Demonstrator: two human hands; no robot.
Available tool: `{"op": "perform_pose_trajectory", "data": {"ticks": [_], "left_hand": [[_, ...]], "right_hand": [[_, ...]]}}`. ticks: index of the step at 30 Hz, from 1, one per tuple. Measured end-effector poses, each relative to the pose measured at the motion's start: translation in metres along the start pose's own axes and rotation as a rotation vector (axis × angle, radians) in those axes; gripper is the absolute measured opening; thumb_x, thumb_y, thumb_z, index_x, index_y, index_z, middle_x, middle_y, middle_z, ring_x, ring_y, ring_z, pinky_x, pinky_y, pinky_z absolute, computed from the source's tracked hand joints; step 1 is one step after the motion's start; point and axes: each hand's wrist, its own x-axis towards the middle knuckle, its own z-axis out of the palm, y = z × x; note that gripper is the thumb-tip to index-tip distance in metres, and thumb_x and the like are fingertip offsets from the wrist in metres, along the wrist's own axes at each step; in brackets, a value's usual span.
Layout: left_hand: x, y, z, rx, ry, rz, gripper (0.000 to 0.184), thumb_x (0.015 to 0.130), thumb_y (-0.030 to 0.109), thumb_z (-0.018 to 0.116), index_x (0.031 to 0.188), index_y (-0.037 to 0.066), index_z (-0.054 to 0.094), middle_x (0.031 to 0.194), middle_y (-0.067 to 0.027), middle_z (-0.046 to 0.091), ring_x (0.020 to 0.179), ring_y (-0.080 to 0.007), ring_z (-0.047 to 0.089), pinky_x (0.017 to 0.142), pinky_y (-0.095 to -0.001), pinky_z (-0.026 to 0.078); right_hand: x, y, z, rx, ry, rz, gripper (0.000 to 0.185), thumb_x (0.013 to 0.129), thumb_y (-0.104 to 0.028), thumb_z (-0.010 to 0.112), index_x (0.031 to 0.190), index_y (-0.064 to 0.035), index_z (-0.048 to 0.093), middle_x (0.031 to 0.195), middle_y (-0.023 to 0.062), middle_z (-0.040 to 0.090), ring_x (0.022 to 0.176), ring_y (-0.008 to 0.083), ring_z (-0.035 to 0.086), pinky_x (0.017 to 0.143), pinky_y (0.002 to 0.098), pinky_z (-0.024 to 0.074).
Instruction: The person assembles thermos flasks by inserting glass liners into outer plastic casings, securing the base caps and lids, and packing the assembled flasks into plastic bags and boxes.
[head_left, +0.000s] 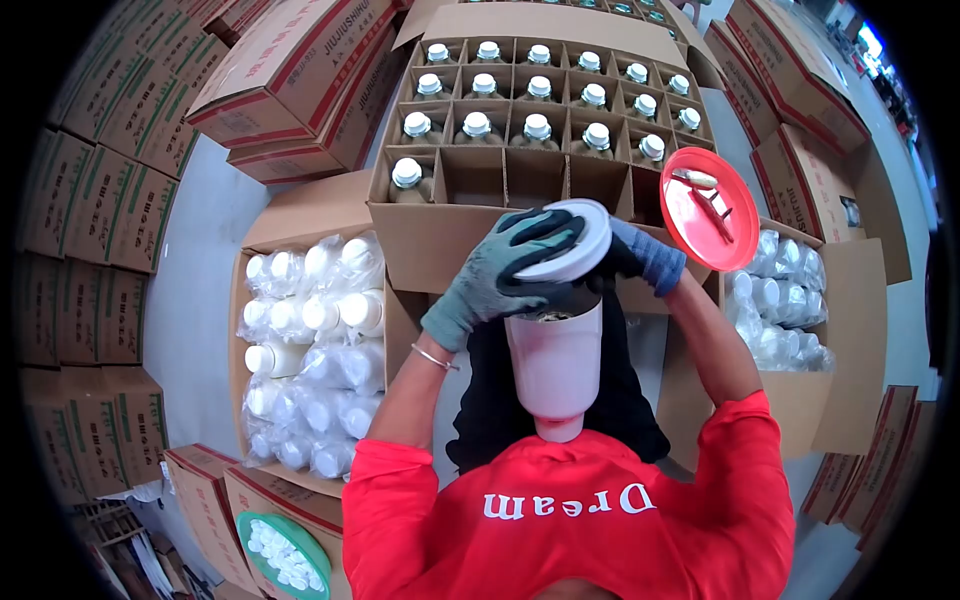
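Note:
My left hand, in a grey-green glove with dark fingers, closes round the edge of a round white lid, held tilted. Just beneath it stands a white plastic container, wide at the top and narrower toward my body, its mouth uncovered and dark contents partly showing. My right hand, in a blue-grey glove, is at the lid's right side. Its fingers are mostly hidden behind and under the lid, so I cannot tell what they grip. Both hands are above the container, between my legs.
A divided carton of white-capped bottles stands ahead. A red dish with small tools sits at its right corner. Cartons of wrapped white bottles flank me, left and right. A green bowl of white caps is lower left. Stacked boxes line the left.

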Motion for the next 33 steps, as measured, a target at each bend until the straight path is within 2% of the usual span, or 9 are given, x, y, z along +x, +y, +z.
{"op": "perform_pose_trajectory", "data": {"ticks": [3,7,16,19,20,23,26,29,33], "left_hand": [[-0.030,-0.008,0.000,-0.171,-0.227,-0.298,0.059,0.084,0.043,0.067,0.131,0.009,0.061,0.137,-0.0113,0.056,0.129,-0.0357,0.047,0.112,-0.0426,0.034],[-0.037,-0.007,0.016,-0.201,-0.242,-0.168,0.051,0.091,0.042,0.059,0.129,0.008,0.062,0.132,-0.0122,0.061,0.130,-0.0325,0.048,0.112,-0.0423,0.033],[-0.053,0.023,0.044,-0.027,-0.286,-0.238,0.039,0.096,0.026,0.050,0.128,0.006,0.059,0.130,-0.0180,0.055,0.127,-0.0342,0.047,0.110,-0.0490,0.029],[-0.053,0.032,0.044,-0.071,-0.144,-0.223,0.039,0.097,0.026,0.045,0.127,0.005,0.059,0.131,-0.0169,0.056,0.128,-0.0313,0.049,0.110,-0.0453,0.031],[-0.048,0.032,0.043,-0.578,-0.030,-0.277,0.041,0.100,0.026,0.040,0.129,0.003,0.056,0.135,-0.0135,0.055,0.128,-0.0270,0.050,0.110,-0.0397,0.033],[-0.078,0.017,0.091,-1.047,0.648,-0.495,0.044,0.098,0.020,0.049,0.136,-0.003,0.048,0.138,-0.0125,0.053,0.131,-0.0235,0.047,0.111,-0.0343,0.034],[-0.118,0.011,0.124,-0.425,0.311,-0.544,0.048,0.097,0.018,0.058,0.140,0.000,0.045,0.141,-0.0138,0.049,0.133,-0.0237,0.045,0.111,-0.0323,0.034],[-0.141,0.019,0.144,-0.730,-0.053,-1.142,0.042,0.094,0.029,0.065,0.122,-0.002,0.061,0.107,-0.0116,0.068,0.098,-0.0167,0.062,0.085,-0.0308,0.048],[-0.144,0.031,0.124,-0.925,0.120,-1.099,0.023,0.091,0.024,0.069,0.097,0.003,0.065,0.089,-0.0025,0.066,0.080,-0.0084,0.056,0.072,-0.0262,0.046]], "right_hand": [[-0.016,0.004,-0.005,-0.076,0.358,0.451,0.028,0.093,-0.027,0.059,0.109,-0.0048,0.066,0.091,0.0151,0.070,0.087,0.0274,0.068,0.079,0.0375,0.0539],[-0.020,0.021,0.024,-0.318,0.251,-0.477,0.035,0.094,-0.023,0.053,0.120,-0.0011,0.059,0.108,0.0168,0.066,0.098,0.0308,0.065,0.089,0.0386,0.0511],[-0.027,0.022,0.059,0.052,-0.015,-0.208,0.031,0.100,-0.021,0.049,0.120,0.0000,0.060,0.117,0.0147,0.064,0.110,0.0251,0.060,0.099,0.0344,0.0453],[-0.028,0.035,0.056,0.348,-0.112,-0.210,0.037,0.096,-0.023,0.057,0.124,0.0009,0.059,0.124,0.0136,0.060,0.114,0.0218,0.057,0.102,0.0334,0.0432],[-0.036,0.039,0.057,0.381,-0.076,-0.242,0.039,0.095,-0.024,0.060,0.125,0.0004,0.058,0.125,0.0138,0.059,0.115,0.0230,0.057,0.102,0.0336,0.0430],[-0.077,-0.005,0.044,0.142,0.057,-0.326,0.040,0.093,-0.022,0.062,0.126,-0.0004,0.058,0.127,0.0164,0.056,0.121,0.0290,0.053,0.103,0.0370,0.0406],[-0.150,0.001,0.060,0.108,0.209,-0.224,0.037,0.095,-0.021,0.058,0.126,-0.0008,0.058,0.126,0.0167,0.056,0.119,0.0303,0.053,0.103,0.0394,0.0405],[-0.201,0.007,0.087,0.215,0.396,0.014,0.040,0.095,-0.024,0.058,0.129,-0.0023,0.054,0.124,0.0144,0.055,0.117,0.0255,0.053,0.101,0.0370,0.0408],[-0.215,0.017,0.128,0.414,0.590,0.185,0.056,0.096,-0.034,0.057,0.141,-0.0047,0.042,0.132,0.0141,0.051,0.122,0.0228,0.048,0.104,0.0366,0.0381]]}}
